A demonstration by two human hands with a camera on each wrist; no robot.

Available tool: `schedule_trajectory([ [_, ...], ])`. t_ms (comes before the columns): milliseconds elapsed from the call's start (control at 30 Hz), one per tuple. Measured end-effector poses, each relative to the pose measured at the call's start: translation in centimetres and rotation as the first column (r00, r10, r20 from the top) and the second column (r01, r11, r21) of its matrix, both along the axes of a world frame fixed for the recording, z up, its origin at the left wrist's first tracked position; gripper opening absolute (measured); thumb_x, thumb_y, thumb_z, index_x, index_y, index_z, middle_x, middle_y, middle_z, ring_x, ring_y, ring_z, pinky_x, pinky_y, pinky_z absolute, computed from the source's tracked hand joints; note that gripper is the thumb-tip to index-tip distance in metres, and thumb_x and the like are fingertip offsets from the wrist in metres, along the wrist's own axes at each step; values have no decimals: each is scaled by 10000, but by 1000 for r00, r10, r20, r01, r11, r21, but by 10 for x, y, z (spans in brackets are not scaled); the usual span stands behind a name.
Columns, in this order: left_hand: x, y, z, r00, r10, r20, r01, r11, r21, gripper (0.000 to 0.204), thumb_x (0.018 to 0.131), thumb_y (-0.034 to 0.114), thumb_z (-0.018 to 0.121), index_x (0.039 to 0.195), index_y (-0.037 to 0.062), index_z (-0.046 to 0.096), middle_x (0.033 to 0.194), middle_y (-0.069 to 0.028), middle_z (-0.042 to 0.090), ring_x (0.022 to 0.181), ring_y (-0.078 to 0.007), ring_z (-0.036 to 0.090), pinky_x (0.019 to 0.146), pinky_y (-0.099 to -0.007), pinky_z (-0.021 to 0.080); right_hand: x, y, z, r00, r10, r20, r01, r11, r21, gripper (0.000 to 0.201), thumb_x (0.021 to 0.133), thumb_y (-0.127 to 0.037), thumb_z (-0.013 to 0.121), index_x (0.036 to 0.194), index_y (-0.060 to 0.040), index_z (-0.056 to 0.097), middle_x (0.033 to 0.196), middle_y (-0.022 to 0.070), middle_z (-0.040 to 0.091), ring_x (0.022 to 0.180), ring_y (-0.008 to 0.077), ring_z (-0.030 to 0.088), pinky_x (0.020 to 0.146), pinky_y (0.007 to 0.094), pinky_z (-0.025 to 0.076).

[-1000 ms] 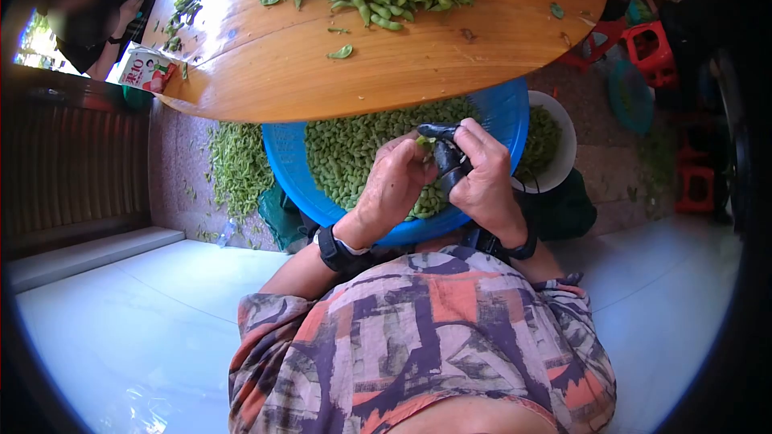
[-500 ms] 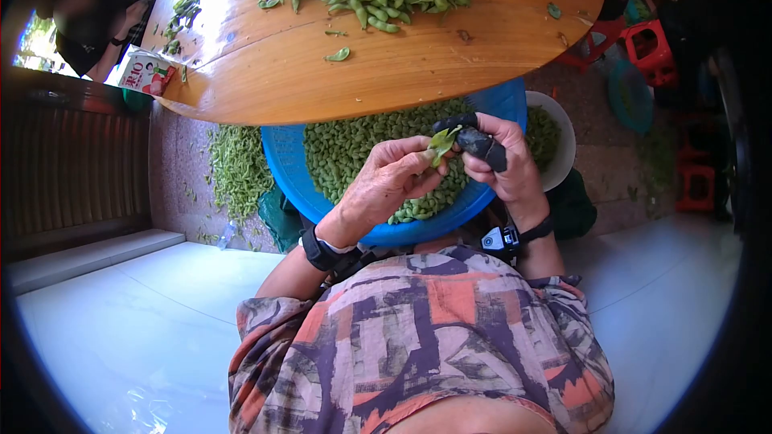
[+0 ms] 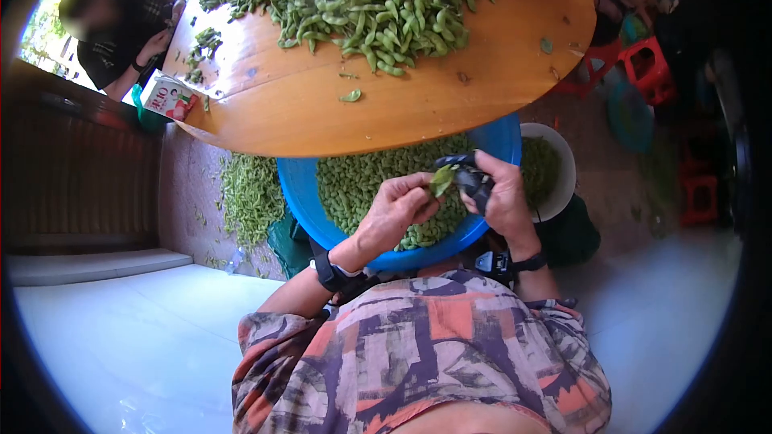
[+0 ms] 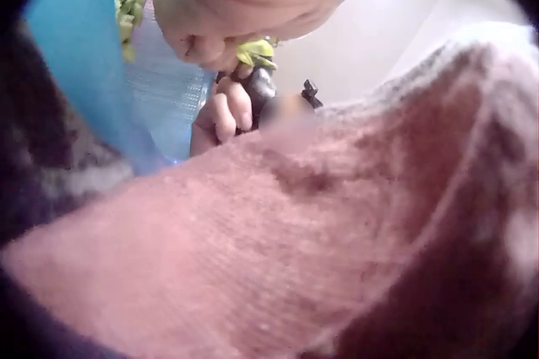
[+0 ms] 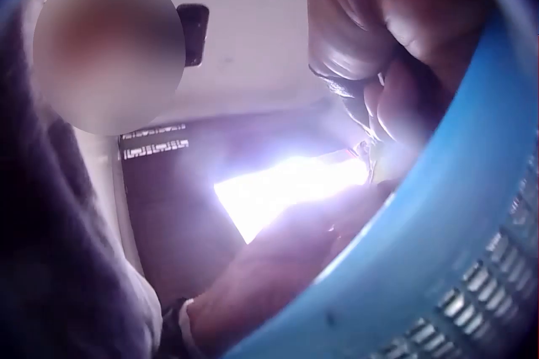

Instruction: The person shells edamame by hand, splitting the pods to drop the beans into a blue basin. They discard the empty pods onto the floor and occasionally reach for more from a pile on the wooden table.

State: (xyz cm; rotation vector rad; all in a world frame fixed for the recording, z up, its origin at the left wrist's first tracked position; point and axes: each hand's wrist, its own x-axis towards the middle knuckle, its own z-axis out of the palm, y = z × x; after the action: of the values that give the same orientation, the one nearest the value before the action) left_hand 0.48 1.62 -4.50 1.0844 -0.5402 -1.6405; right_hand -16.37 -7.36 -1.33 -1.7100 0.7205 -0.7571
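Note:
A green soybean pod [image 3: 441,180] spans the fingertips of both hands over a blue basket [image 3: 301,217] of shelled green beans [image 3: 362,185]. My left hand [image 3: 396,207] pinches the pod's near end between thumb and fingers. Black coverings [image 3: 476,185] wrap the thumb and index finger of my right hand [image 3: 507,202], which holds the pod's other end between them. In the left wrist view the pod [image 4: 259,54] shows yellow-green between the hands. Glare washes out much of the right wrist view, where the right hand [image 5: 396,39] has curled fingers.
Above the basket, a wooden table [image 3: 322,124] bears a heap of soybean pods [image 3: 378,16] and a carton [image 3: 170,100]. A white bucket [image 3: 567,169] stands right of the basket. Empty-looking pods [image 3: 251,201] lie on the floor at left. A person [image 3: 121,32] sits at the table's far left.
The hands met closely, then drew slightly apart as the pod came into fuller view between them. The head view has tilted up, so more of the table and heap shows.

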Motion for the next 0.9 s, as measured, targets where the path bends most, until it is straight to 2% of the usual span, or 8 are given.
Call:
schedule_trajectory([
  [67,7,-3,15,914,-139,382,211,965,-154,180,927,61,590,1066,-18,674,896,-37,689,801,-78,615,751,-207,501,-24,-8,7,976,-168,137,80,867,492,92,882,-53,568,883,-31,657,642,-34,526,592,75,530,542,242,430],
  [100,14,-5,25,912,-135,388,210,965,-156,180,927,61,590,1066,-18,674,896,-37,689,801,-78,615,751,-207,501,-43,-16,5,971,-158,181,88,934,347,99,888,-60,561,894,-31,656,657,-40,541,598,75,544,553,235,442],
  [167,32,-11,52,491,-171,854,601,776,-190,154,913,57,614,1033,12,699,882,-62,721,816,-114,675,759,-253,537,-83,-34,2,958,-286,6,285,956,74,126,878,-48,543,940,-20,649,692,1,591,627,104,582,591,247,467],
  [267,57,-33,85,398,45,916,518,813,-265,192,844,-11,617,1008,25,709,873,-121,712,789,-264,693,723,-340,557,-119,-46,16,749,-533,-394,357,826,-437,311,806,39,490,1082,11,628,788,177,650,729,216,646,691,318,496],
  [400,94,-94,82,-178,525,833,526,766,-370,193,829,-27,574,985,20,678,858,-140,610,815,-320,616,710,-406,514,-131,-44,18,692,-582,-427,456,811,-366,460,751,80,454,1179,6,607,870,254,634,832,282,667,764,343,488],
  [600,100,-118,78,-377,463,803,611,775,-160,115,804,19,597,918,21,619,879,-129,571,867,-325,596,722,-420,496,-102,-36,21,718,-550,-426,428,832,-354,374,777,73,485,1116,21,634,876,236,654,835,272,674,767,336,495],
  [733,99,-105,79,-260,480,838,595,763,-253,121,799,23,617,916,24,588,880,-105,580,787,-268,590,688,-385,496,-74,-33,15,840,-490,-233,377,836,-398,255,842,6,578,1084,10,656,866,210,662,812,253,678,740,340,499],
  [900,90,-93,71,322,384,865,198,866,-458,107,851,56,652,928,32,582,747,-25,607,641,-119,549,598,-277,453,-32,-22,21,957,-254,-138,235,962,-142,279,843,8,569,1102,-16,668,679,99,545,620,113,522,595,285,438],
])
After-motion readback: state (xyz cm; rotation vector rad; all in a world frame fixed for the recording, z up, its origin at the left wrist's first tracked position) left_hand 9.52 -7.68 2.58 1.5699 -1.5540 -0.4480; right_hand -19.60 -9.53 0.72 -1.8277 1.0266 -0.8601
